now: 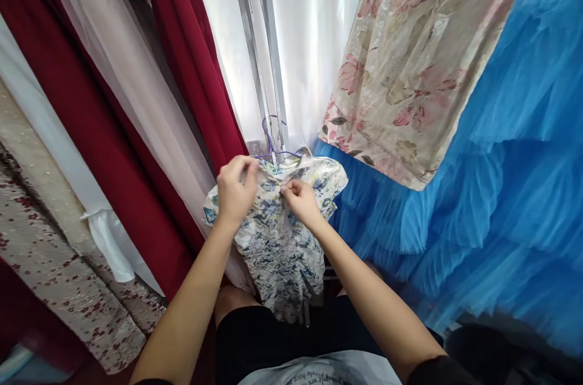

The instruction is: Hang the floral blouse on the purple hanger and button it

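A white floral dress with blue, green and yellow print hangs in front of me on a thin purple hanger. Its lower part looks gathered and crinkled. My right hand is closed, thumb and forefinger pinching the fabric at the middle of the neckline. To its left, my left hand is raised at the shoulder side of the dress, its fingers bent towards the thumb and a little blurred. Whatever sits between those fingertips is too small to make out.
Metal poles rise behind the hanger, before a white curtain. On the left hang dark red fabric, pale sheer cloth and other garments. A beige floral cloth and a ruffled blue tulle gown hang on the right.
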`<state>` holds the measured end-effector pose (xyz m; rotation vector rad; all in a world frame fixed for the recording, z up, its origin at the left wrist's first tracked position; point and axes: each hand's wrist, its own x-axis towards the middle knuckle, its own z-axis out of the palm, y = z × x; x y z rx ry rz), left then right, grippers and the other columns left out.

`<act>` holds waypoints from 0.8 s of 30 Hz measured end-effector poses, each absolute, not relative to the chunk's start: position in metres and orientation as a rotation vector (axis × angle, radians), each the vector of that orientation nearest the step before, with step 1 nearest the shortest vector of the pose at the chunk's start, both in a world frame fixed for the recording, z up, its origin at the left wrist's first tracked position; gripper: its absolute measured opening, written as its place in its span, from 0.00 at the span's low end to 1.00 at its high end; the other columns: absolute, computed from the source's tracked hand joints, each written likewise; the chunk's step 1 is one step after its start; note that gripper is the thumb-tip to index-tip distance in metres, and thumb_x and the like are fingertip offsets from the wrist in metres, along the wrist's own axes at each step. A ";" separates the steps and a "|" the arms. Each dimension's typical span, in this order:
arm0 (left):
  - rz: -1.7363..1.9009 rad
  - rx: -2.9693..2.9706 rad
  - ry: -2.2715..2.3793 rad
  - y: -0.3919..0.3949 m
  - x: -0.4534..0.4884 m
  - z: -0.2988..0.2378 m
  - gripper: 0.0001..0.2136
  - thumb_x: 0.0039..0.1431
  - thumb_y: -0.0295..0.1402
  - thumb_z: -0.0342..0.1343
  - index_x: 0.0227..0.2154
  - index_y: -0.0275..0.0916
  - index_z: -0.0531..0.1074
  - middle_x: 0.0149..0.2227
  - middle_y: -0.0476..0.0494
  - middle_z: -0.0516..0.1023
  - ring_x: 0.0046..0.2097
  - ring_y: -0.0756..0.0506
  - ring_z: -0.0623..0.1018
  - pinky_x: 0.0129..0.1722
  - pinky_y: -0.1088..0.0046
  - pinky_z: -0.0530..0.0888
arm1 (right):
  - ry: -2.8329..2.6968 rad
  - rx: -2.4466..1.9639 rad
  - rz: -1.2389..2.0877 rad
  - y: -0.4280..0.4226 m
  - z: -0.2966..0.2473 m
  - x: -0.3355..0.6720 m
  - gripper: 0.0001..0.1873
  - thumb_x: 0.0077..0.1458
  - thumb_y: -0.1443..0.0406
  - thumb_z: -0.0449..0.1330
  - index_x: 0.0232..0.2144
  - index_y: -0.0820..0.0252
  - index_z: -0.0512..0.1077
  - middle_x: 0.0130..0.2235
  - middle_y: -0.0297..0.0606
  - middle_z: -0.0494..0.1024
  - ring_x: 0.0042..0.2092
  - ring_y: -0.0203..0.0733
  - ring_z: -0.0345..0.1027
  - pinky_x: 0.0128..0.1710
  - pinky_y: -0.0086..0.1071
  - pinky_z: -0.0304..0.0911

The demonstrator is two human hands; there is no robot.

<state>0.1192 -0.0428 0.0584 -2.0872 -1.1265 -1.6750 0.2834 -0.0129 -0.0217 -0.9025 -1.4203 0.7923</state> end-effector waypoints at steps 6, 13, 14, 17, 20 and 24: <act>-2.601 -1.468 -1.400 -0.013 0.027 0.023 0.05 0.61 0.32 0.58 0.31 0.36 0.75 0.28 0.50 0.75 0.33 0.49 0.75 0.38 0.75 0.71 | -1.493 -0.866 0.848 -0.045 -0.038 0.278 0.12 0.53 0.60 0.58 0.22 0.57 0.64 0.19 0.27 0.63 0.22 0.34 0.54 0.24 0.28 0.48; -3.269 -0.780 -1.806 -0.009 0.034 -0.085 0.13 0.58 0.28 0.57 0.22 0.39 0.60 0.20 0.55 0.62 0.23 0.52 0.67 0.31 0.76 0.71 | -1.435 -0.922 0.896 -0.055 -0.076 0.276 0.10 0.51 0.61 0.57 0.21 0.57 0.64 0.19 0.28 0.64 0.23 0.34 0.56 0.25 0.29 0.50; -3.301 -0.806 -1.864 -0.014 0.046 -0.101 0.13 0.57 0.29 0.58 0.22 0.39 0.60 0.20 0.55 0.62 0.23 0.52 0.68 0.31 0.75 0.71 | -1.368 -0.951 0.899 -0.052 -0.089 0.285 0.11 0.50 0.61 0.58 0.20 0.57 0.64 0.19 0.28 0.64 0.23 0.35 0.56 0.25 0.29 0.51; -3.397 -0.943 -1.997 -0.032 0.083 -0.136 0.10 0.55 0.32 0.61 0.24 0.39 0.65 0.23 0.51 0.68 0.28 0.49 0.75 0.34 0.71 0.75 | -1.134 -1.111 0.900 -0.045 -0.132 0.330 0.14 0.51 0.57 0.57 0.18 0.55 0.63 0.18 0.30 0.64 0.22 0.36 0.55 0.25 0.31 0.52; -3.504 -1.429 -1.864 -0.049 0.120 -0.137 0.11 0.54 0.37 0.66 0.29 0.39 0.70 0.30 0.48 0.73 0.37 0.46 0.79 0.46 0.63 0.77 | -1.116 -1.324 0.894 -0.051 -0.165 0.383 0.16 0.52 0.56 0.57 0.17 0.55 0.64 0.18 0.31 0.66 0.23 0.38 0.57 0.26 0.33 0.55; -3.055 -2.362 -1.615 -0.070 0.176 -0.099 0.12 0.59 0.43 0.63 0.33 0.38 0.74 0.34 0.46 0.77 0.39 0.46 0.78 0.46 0.68 0.76 | -1.356 -1.413 1.006 -0.077 -0.161 0.413 0.14 0.34 0.62 0.72 0.27 0.59 0.77 0.27 0.35 0.78 0.31 0.44 0.70 0.35 0.37 0.65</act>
